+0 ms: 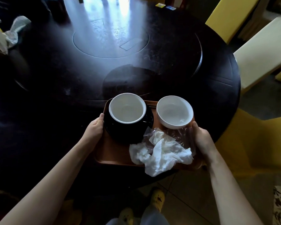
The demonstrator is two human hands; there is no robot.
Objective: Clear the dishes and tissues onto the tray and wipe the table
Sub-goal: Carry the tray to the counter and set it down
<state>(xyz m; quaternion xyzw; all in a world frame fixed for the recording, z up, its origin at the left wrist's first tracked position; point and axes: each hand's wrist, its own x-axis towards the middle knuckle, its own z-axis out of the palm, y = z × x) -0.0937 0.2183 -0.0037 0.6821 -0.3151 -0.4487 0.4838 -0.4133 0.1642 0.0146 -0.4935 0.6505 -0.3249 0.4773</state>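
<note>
Tray: brown tray [113, 153] carried at the near edge of the dark round table [55, 78], its near side hanging past the rim over the floor; a grip on each short side keeps the load level.
Left hand: left hand [94, 127] clasped on the tray's left rim, thumb on top beside the black dish.
Right hand: right hand [201, 140] clamped on the right rim, thumb lying over the clear wrapper so it cannot slide off.
Tissues: crumpled white tissues [161, 153] heaped at the near right corner, one fold drooping over the tray's edge; by my reading the likeliest thing to drop.
Wrapper: clear plastic wrapper [177, 133] under the tissues and touching the white bowl.
Black bowl: white-lined black bowl [126, 109] on a dark saucer at the far left, heaviest piece, close to the left hand.
White bowl: empty white bowl [174, 111] at the far right, just apart from the black one.
Cloth: pale cloth [15, 31] lying at the table's far left edge, probably for the wiping.
Progress: clearing looks finished; wiping apparently not yet done.
</note>
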